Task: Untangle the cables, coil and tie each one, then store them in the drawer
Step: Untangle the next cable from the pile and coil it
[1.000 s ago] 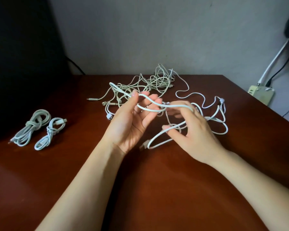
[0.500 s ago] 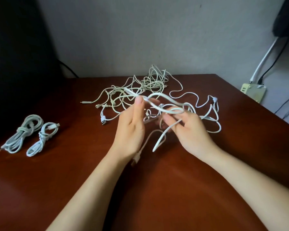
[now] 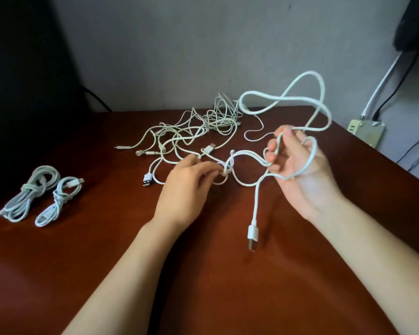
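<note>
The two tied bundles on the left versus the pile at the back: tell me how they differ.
The tied bundles are each coiled into a long loop and knotted round the middle; the pile is loose strands crossing each other. The bundles lie apart from everything on the table's left side; the pile runs toward the cable both hands are working. Each bundle is one compact shape; the pile sprawls with plugs sticking out. Both are pale cables resting on the table.

Your white cable (image 3: 307, 100), white plug (image 3: 252, 234). Your pile (image 3: 203, 128): off-white, slightly greenish. Your two tied coils (image 3: 32, 192) (image 3: 58, 201): pale blue-white. Table (image 3: 203, 274): dark reddish-brown, glossy. Wall (image 3: 179, 44): plain grey. Power strip (image 3: 365, 131): pale yellow-green.
</note>
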{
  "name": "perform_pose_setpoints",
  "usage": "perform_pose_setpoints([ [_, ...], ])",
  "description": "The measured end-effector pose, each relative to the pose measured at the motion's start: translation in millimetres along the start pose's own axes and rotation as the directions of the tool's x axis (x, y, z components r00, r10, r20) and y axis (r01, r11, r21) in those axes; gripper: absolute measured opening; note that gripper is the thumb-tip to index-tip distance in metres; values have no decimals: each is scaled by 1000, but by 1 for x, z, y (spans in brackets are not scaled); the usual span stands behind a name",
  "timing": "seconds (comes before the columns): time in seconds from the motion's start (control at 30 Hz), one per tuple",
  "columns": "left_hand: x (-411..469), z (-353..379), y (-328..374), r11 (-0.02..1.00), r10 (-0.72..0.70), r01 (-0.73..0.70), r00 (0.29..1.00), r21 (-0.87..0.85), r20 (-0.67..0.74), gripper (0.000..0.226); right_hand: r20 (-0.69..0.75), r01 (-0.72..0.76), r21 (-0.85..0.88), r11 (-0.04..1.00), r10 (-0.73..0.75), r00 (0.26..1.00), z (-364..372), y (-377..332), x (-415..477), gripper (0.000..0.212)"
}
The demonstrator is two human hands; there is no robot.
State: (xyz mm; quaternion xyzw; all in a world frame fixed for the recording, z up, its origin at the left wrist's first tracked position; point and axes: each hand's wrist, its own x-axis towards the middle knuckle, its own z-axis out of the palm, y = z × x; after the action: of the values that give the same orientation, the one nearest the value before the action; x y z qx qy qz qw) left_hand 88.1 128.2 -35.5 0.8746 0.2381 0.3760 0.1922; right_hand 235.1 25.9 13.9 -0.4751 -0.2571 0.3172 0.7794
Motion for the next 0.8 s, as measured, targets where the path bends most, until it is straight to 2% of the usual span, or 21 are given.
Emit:
perform_pose_setpoints([
  [0.13, 0, -3, -5, 997, -54, 56, 998, 60, -43, 15, -139, 84, -36, 996, -88, 986, -11, -7, 0, 26],
  [0.33, 2, -13, -17, 947, -142, 223, 936, 231, -322, 18, -217, 123, -103, 987, -143, 966, -16, -10, -7, 24],
  [0.47, 0, -14, -29, 905, -198, 307, 917, 295, -345, 22, -190, 167, -219, 961, -209, 959, -12, -9, -11, 25],
  [0.57, 0, -7, -27, 904, -158, 273, 928, 329, -338, 32, -144, 183, -264, 947, -226, 963, -7, -6, -14, 26],
  [0.63, 1, -5, -17, 955, -61, 151, 943, 255, -329, 31, -110, 181, -271, 945, -217, 970, -4, -5, -17, 25],
  [0.67, 1, -5, -8, 984, -39, 87, 956, 154, -289, 31, -96, 175, -260, 950, -206, 974, -3, -5, -18, 25],
  [0.73, -1, -5, 12, 996, 8, -20, 990, -89, -142, 30, -83, 161, -239, 958, -185, 979, -2, -5, -19, 24],
  [0.8, -6, -2, 31, 981, 91, -92, 996, -170, -14, 27, -91, 153, -230, 961, -178, 980, -1, -5, -19, 24],
])
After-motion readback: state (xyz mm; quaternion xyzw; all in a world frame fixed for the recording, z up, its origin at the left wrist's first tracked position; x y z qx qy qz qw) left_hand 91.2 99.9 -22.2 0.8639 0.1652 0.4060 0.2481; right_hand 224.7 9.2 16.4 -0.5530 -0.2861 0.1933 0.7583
